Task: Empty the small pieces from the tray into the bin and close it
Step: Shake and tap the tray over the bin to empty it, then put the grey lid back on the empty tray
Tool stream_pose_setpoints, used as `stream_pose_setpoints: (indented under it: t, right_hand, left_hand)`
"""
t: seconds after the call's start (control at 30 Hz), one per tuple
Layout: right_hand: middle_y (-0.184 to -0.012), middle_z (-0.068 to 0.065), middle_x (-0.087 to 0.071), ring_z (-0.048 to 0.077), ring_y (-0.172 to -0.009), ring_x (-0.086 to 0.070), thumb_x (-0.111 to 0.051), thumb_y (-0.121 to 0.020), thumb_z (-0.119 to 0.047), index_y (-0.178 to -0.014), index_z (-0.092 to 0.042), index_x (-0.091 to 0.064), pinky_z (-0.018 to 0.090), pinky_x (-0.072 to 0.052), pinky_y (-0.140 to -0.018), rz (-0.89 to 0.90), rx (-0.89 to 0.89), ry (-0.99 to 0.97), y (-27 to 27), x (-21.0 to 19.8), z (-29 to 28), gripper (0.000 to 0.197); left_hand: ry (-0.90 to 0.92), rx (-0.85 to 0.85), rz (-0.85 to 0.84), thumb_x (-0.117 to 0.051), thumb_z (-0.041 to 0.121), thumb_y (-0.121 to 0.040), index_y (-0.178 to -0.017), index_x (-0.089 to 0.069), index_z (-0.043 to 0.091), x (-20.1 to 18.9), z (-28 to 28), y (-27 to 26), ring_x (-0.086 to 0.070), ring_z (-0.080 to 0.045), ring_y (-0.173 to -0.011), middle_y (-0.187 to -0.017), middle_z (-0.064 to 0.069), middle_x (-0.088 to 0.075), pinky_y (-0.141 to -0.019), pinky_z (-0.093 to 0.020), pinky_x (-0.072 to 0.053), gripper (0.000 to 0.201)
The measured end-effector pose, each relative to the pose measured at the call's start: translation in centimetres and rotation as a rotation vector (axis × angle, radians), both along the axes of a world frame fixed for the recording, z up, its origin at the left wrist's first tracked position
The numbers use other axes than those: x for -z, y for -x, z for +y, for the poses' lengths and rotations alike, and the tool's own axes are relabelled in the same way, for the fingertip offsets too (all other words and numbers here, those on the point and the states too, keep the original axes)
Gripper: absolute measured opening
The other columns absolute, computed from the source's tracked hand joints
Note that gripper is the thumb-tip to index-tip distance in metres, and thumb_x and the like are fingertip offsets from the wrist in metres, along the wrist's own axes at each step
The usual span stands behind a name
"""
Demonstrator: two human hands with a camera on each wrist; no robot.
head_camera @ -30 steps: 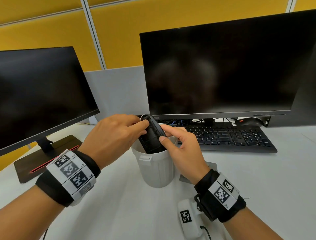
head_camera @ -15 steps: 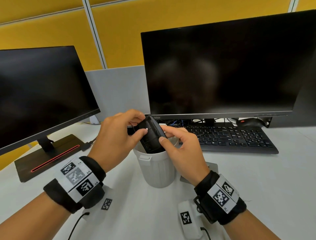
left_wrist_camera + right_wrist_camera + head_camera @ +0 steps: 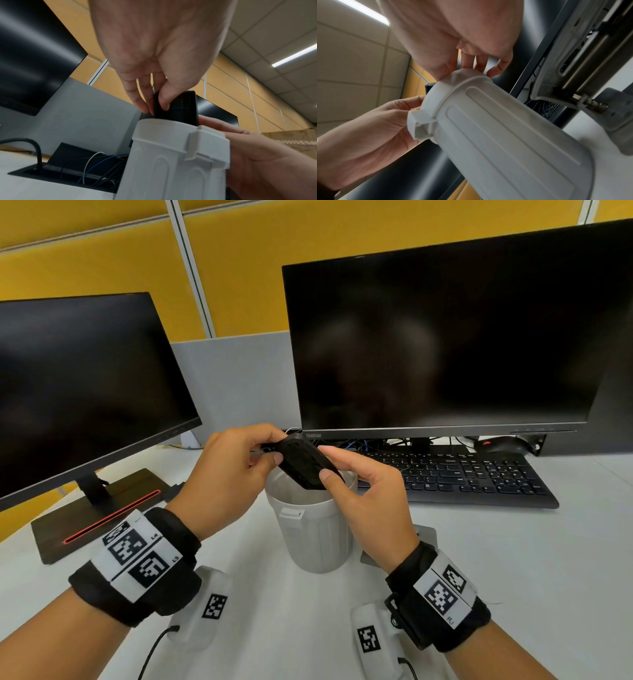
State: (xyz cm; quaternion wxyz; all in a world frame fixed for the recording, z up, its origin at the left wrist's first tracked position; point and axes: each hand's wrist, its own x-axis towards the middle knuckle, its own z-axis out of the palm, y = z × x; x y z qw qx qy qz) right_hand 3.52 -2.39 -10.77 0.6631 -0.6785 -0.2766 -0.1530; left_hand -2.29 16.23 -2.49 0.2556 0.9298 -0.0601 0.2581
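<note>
A small black tray (image 3: 301, 463) is tilted steeply over the mouth of a white ribbed bin (image 3: 315, 529) on the desk, its lower end dipping inside the rim. My left hand (image 3: 263, 451) pinches the tray's upper end between thumb and fingers. My right hand (image 3: 325, 467) pinches the tray's lower right side. In the left wrist view the tray (image 3: 178, 108) stands behind the bin's rim (image 3: 164, 125). The right wrist view shows only the bin (image 3: 496, 135) from below, not the tray. No small pieces show. No bin lid is seen.
Just behind the bin lie a black keyboard (image 3: 462, 474) and a large monitor (image 3: 445, 337). A second monitor (image 3: 75, 385) stands at the left on a dark base (image 3: 102, 511). A cable well (image 3: 68, 174) opens in the desk behind the bin.
The left hand has slid back and turned, its grip shifting to the tray's upper end. The tray has tipped a little flatter over the bin. The right hand has barely moved.
</note>
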Motion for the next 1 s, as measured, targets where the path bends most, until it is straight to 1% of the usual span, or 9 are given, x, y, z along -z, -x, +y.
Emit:
stream_pose_setpoints:
  t: [0.13, 0.27, 0.37, 0.47, 0.53, 0.63, 0.83, 0.93, 1.0]
  right_hand:
    - [-0.121, -0.017, -0.078, -0.001, -0.122, -0.068, -0.076, -0.095, -0.013, -0.138, -0.031, -0.070, 0.020, -0.050, -0.109, 0.049, -0.020, -0.041, 0.3, -0.3, 0.0, 0.047]
    - [-0.139, -0.014, -0.071, 0.000, -0.134, -0.061, -0.079, -0.093, -0.017, -0.149, -0.031, -0.060, 0.028, -0.048, -0.116, 0.028, -0.052, -0.035, 0.8, -0.5, 0.0, 0.061]
    - [-0.146, -0.015, -0.063, 0.001, -0.141, -0.054, -0.085, -0.088, -0.022, -0.156, -0.030, -0.051, 0.028, -0.045, -0.118, -0.049, -0.023, 0.002, 1.0, -0.7, -0.1, 0.076]
    - [-0.149, -0.010, -0.057, 0.008, -0.143, -0.052, -0.090, -0.082, -0.028, -0.158, -0.027, -0.048, 0.031, -0.045, -0.118, -0.124, 0.025, 0.031, 1.2, -1.4, -0.4, 0.087]
    - [-0.145, -0.007, -0.057, 0.010, -0.139, -0.053, -0.092, -0.079, -0.028, -0.157, -0.025, -0.049, 0.027, -0.046, -0.115, -0.157, 0.072, 0.040, 1.4, -2.0, -0.9, 0.089]
    - [-0.136, -0.006, -0.058, 0.008, -0.131, -0.056, -0.093, -0.078, -0.026, -0.153, -0.022, -0.055, 0.016, -0.047, -0.107, -0.181, 0.140, 0.041, 2.0, -2.8, -2.2, 0.085]
    - [-0.124, -0.004, -0.059, 0.002, -0.117, -0.058, -0.097, -0.072, -0.032, -0.142, -0.017, -0.066, 0.007, -0.047, -0.097, -0.247, 0.264, 0.205, 3.7, -3.3, -7.8, 0.078]
    - [-0.113, -0.009, -0.062, -0.001, -0.108, -0.058, -0.098, -0.069, -0.039, -0.134, -0.022, -0.071, 0.007, -0.047, -0.091, -0.201, 0.285, 0.302, 4.4, -3.3, -11.0, 0.073]
    - [-0.112, -0.011, -0.062, 0.003, -0.108, -0.060, -0.096, -0.067, -0.047, -0.134, -0.025, -0.071, 0.013, -0.052, -0.091, -0.134, 0.300, 0.402, 4.5, -3.0, -12.9, 0.075]
  left_hand:
    - [0.083, -0.026, -0.012, -0.067, 0.007, -0.097, -0.108, -0.076, 0.026, -0.1, -0.2, 0.2, -0.065, -0.005, -0.097, -0.097, 0.015, -0.074, -0.092, -0.034, -0.059, 0.024]
    - [0.153, -0.062, -0.047, -0.067, 0.009, -0.097, -0.107, -0.075, 0.029, -0.7, -0.6, 0.8, -0.069, -0.012, -0.098, -0.095, 0.017, -0.074, -0.090, -0.046, -0.061, 0.024]
    - [0.190, -0.061, -0.117, -0.067, 0.010, -0.097, -0.109, -0.074, 0.027, -1.5, -1.6, 1.5, -0.070, -0.015, -0.096, -0.096, 0.012, -0.076, -0.090, -0.044, -0.060, 0.022]
    - [0.273, -0.024, -0.180, -0.068, 0.010, -0.096, -0.105, -0.072, 0.033, -2.4, -3.3, 2.4, -0.074, -0.008, -0.090, -0.094, 0.014, -0.076, -0.082, -0.028, -0.063, 0.025]
    - [0.371, 0.018, -0.190, -0.068, 0.008, -0.095, -0.101, -0.071, 0.037, -2.7, -4.7, 2.9, -0.076, -0.005, -0.087, -0.092, 0.014, -0.078, -0.074, -0.024, -0.063, 0.030]
    - [0.548, 0.069, -0.173, -0.067, 0.003, -0.096, -0.101, -0.073, 0.033, -2.8, -6.5, 3.5, -0.079, -0.012, -0.081, -0.090, 0.010, -0.081, -0.068, -0.023, -0.063, 0.031]
    - [0.777, 0.102, -0.033, -0.068, 0.005, -0.096, -0.117, -0.075, 0.017, -1.5, -9.2, 3.2, -0.079, -0.017, -0.088, -0.097, 0.002, -0.083, -0.078, -0.035, -0.065, 0.025]
    - [0.757, 0.169, 0.049, -0.070, 0.008, -0.095, -0.113, -0.075, 0.021, -0.3, -10.8, 2.9, -0.079, -0.014, -0.092, -0.097, 0.003, -0.083, -0.082, -0.034, -0.065, 0.023]
    - [0.690, 0.198, 0.117, -0.073, 0.013, -0.094, -0.108, -0.074, 0.032, 0.6, -11.8, 2.6, -0.078, -0.008, -0.092, -0.096, 0.010, -0.082, -0.086, -0.031, -0.064, 0.024]
